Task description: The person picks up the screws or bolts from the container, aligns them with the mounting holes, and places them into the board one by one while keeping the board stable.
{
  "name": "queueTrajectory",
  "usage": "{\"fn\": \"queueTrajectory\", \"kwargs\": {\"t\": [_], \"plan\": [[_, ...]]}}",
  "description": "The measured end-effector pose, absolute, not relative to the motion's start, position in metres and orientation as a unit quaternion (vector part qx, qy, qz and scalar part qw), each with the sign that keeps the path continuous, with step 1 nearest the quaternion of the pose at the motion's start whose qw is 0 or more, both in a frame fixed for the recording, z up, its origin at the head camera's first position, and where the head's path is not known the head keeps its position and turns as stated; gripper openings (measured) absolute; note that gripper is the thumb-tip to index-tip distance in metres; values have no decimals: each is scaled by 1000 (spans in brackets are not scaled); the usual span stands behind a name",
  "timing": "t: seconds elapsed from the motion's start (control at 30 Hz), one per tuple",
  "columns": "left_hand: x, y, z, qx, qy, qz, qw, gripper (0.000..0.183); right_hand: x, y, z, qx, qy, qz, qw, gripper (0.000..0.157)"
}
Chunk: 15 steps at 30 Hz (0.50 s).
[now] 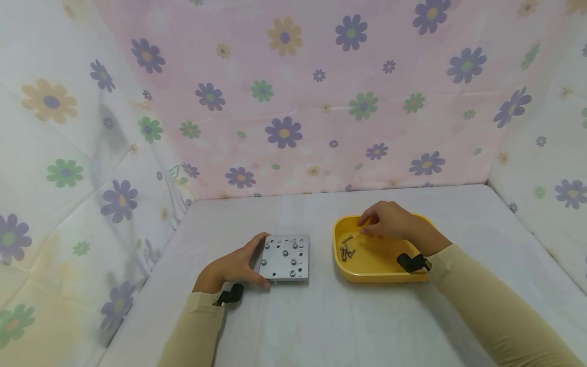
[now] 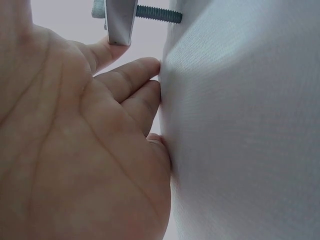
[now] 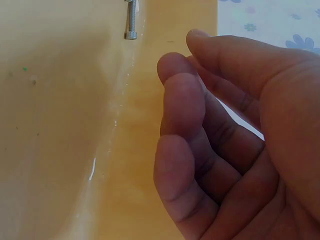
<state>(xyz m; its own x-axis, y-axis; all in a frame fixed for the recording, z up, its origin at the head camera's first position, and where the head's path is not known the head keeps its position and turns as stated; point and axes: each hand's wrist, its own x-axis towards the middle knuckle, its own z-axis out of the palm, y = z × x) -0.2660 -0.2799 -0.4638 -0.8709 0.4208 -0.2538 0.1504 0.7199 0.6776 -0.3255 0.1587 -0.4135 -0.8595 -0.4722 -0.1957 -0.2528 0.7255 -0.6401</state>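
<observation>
A square metal plate (image 1: 277, 265) with holes stands on the white table, several socket-head bolts set in it. My left hand (image 1: 237, 263) holds its left side, thumb at the near corner and a finger at the far one. In the left wrist view, a threaded bolt shank (image 2: 159, 14) sticks out under the plate (image 2: 120, 22), and the other fingers rest on the tablecloth. My right hand (image 1: 389, 220) hovers over the yellow tray (image 1: 373, 279), fingers loosely bent with nothing between them. Several loose bolts (image 1: 345, 252) lie in the tray's left part; one bolt (image 3: 131, 22) shows ahead of the right fingertips.
White cloth covers the table (image 1: 321, 326). Behind it hangs a pink flowered curtain (image 1: 302, 97), with white flowered cloth (image 1: 69, 204) along the left side and more on the right. The tray stands to the right of the plate, with a gap between them.
</observation>
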Motion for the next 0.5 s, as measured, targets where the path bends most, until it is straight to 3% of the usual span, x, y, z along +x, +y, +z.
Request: {"fn": "queueTrajectory", "kwargs": {"t": [0.5], "plan": [[-267, -280, -462, 159, 905, 336, 204, 132, -330, 148, -425, -193, 906, -312, 212, 28]]}}
